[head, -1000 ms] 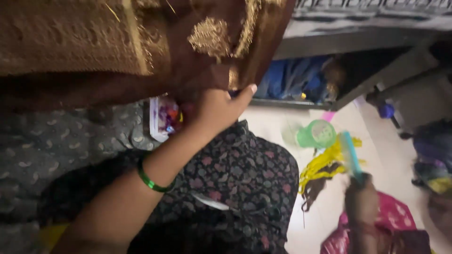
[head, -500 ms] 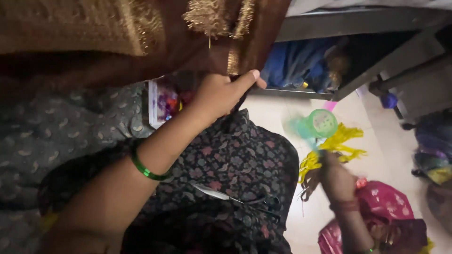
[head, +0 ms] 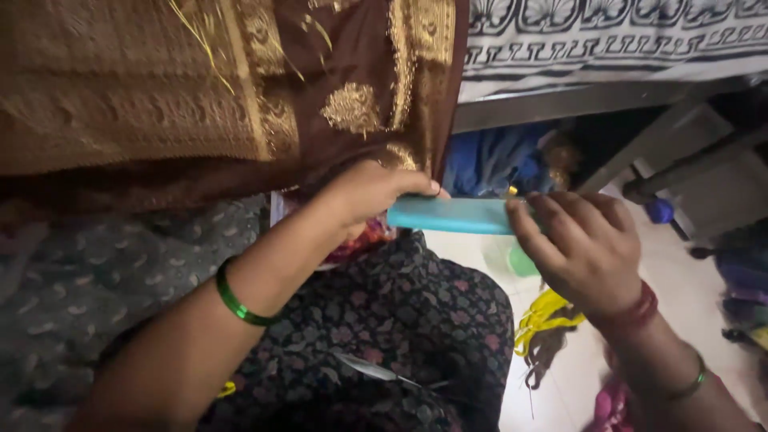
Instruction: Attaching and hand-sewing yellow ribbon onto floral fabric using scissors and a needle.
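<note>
A flat teal bar-shaped object [head: 452, 214], like a ruler or comb, is held level between both hands. My left hand [head: 364, 192] pinches its left end, right beside the edge of a brown cloth with gold woven border [head: 240, 88] that drapes across the top left. My right hand [head: 580, 244] grips the bar's right end with curled fingers. A green bangle sits on my left wrist, a red thread and a thin green bangle on my right. Below the hands lies my lap in dark floral fabric [head: 400, 320].
A black-and-white printed cloth [head: 624, 32] covers a raised surface at top right, with blue cloth [head: 496, 160] stored beneath. On the pale floor lie a green round object [head: 520, 262], yellow strands [head: 548, 316] and pink fabric [head: 612, 400]. Grey patterned fabric [head: 96, 272] is at left.
My right hand rose from the floor with the teal bar and brought it up to my left hand, which now pinches its other end at the brown cloth's edge.
</note>
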